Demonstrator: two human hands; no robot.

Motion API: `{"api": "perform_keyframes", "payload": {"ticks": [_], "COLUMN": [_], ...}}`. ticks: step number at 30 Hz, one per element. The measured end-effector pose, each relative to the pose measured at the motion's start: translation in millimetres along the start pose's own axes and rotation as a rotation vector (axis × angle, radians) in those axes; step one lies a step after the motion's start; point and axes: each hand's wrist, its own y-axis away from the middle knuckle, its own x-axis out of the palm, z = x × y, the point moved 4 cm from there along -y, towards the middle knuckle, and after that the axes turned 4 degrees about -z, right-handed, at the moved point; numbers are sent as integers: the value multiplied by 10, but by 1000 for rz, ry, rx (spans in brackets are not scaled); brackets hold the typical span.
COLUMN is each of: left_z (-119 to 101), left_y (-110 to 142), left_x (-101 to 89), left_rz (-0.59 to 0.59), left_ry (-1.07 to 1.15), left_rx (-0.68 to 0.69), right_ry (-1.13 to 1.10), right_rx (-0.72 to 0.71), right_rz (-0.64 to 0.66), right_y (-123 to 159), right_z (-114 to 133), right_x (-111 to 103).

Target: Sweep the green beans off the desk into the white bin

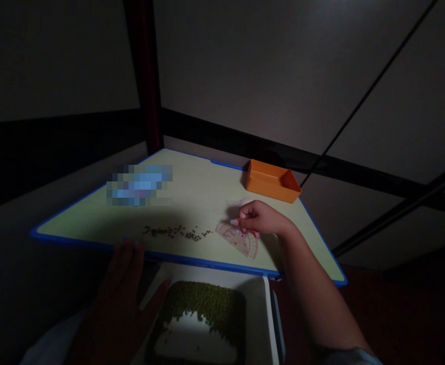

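- The right hand is drawn mostly closed over the bench, its fingers curled in and the thumb and forefinger close together at the tips; whether anything small is pinched between them, I cannot tell.
- Just under that hand lies a clear protractor with a pink pattern and a curved scale — the fingers overlap its upper part, though contact is hard to judge.
- The left hand (deep in shadow) is open, fingertips at the near blue edge of the bench and the thumb spread away toward the rim of the white tub; I cannot see it gripping anything.
- Small dark seeds lie in a loose, uneven band on the bench, running from near the left hand's fingertips almost to the protractor.
- The tub stands at the near side of the bench, holding many green grains heaped around a pale bare patch of its floor.
- An orange box, open on top, sits at the far right of the bench; no contents show in the visible part.
- As for writing: the protractor's marks are too small to read, and a blue patch at the left of the bench is pixelated — nothing legible there.
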Motion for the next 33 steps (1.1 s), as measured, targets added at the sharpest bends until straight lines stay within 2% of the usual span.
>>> {"api": "perform_keyframes", "payload": {"ticks": [2,4,8,10,15,19,24,29,33], "left_z": [-5,-8,-8,-11,-3,18,-1,-8,-8], "left_y": [-3,0,10,8,-3,6,1,-5,2], "left_x": [-3,3,23,6,12,25,12,1,2], "left_rz": [-12,-27,-29,-67,-25,-20,-8,7,-2], "left_ry": [-3,-8,-5,1,5,15,25,16,7], "left_rx": [-2,15,53,56,18,-4,-19,-14,3], "right_ry": [15,82,360,505,687,548,214,211,311], "right_rx": [6,7,10,34,70,38,-71,-198,-334], "right_rz": [54,43,-181,-286,-371,-360,-230,-180,-186], "right_y": [-2,-21,-72,-80,-73,-54,-61,-114,-158], "right_z": [2,-2,-9,-9,-16,-51,-80,30,142], "right_x": [30,47,-27,-87,-180,-196,-114,-11,46]}}
